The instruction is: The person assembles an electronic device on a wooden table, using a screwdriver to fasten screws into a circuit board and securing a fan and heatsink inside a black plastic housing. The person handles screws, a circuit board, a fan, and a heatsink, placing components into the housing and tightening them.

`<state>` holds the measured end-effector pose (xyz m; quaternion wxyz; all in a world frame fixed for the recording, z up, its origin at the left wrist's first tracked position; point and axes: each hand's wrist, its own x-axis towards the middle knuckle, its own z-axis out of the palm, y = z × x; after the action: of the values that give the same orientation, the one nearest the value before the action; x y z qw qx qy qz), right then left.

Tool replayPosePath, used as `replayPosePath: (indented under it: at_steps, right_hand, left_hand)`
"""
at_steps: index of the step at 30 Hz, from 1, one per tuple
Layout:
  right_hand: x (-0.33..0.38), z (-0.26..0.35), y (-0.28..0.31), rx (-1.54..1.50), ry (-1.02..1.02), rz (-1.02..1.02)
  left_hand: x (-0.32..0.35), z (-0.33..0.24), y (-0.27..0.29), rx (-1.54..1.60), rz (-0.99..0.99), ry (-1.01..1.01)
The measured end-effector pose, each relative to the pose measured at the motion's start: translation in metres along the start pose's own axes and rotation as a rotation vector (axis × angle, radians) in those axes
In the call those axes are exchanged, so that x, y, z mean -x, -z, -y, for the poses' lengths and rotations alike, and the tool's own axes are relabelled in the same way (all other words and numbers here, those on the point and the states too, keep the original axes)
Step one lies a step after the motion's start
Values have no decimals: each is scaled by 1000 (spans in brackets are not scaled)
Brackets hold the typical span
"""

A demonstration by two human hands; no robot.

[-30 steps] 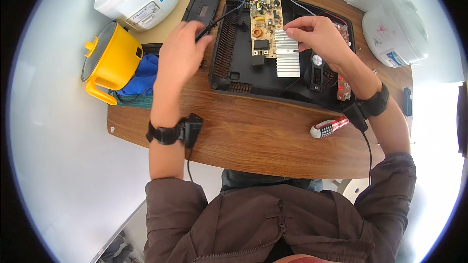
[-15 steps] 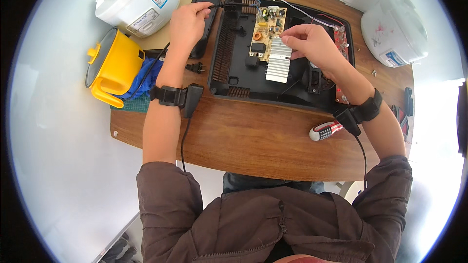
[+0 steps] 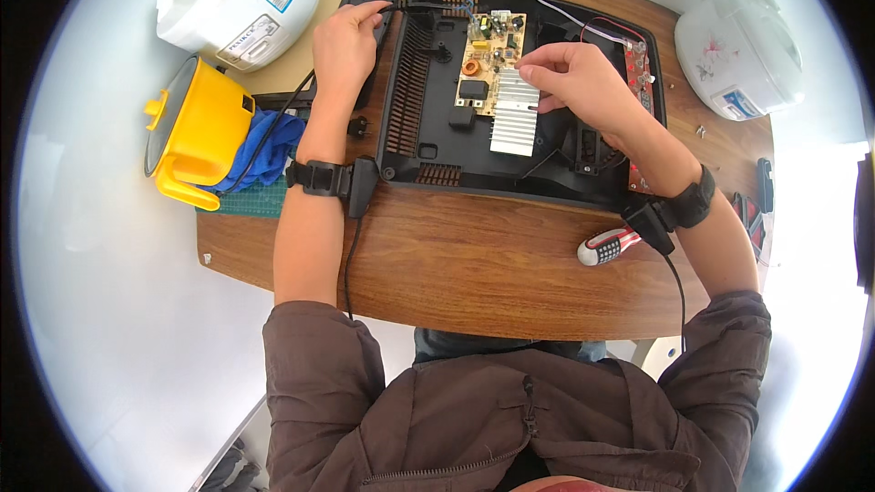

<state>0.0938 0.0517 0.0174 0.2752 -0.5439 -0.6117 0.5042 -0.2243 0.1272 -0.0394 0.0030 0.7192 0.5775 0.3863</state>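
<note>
My left hand is closed, pinching the black power cord near the upper left corner of an open black appliance casing. Inside the casing lies a tan circuit board with a copper coil and other parts on it. A silver finned heat sink is on its right side. My right hand is closed at the top of the heat sink, thumb and forefinger pinched at its upper right edge. A black fan sits partly under my right wrist. The cord's plug lies left of the casing.
A red circuit strip runs along the casing's right side, with a white cable above. A screwdriver lies in front. Left are a yellow pot, blue cloth and white rice cooker; another cooker stands right.
The casing and the things on the left appear slightly farther left, as the view shifts a little. Both hands keep their pinches in nearly the same places.
</note>
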Motion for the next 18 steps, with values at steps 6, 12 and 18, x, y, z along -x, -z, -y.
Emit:
replayPosePath:
  at_steps: [6,12,18]
  right_hand:
    - [3,-3,-3,12,33,-29]
    - [7,-6,-4,-5,27,-31]
    - [8,-9,-5,-10,32,-41]
  left_hand:
    - [-2,-3,0,108,-43,-17]
    - [-3,-17,-4,120,-34,-85]
    - [-2,-14,-8,40,-53,-154]
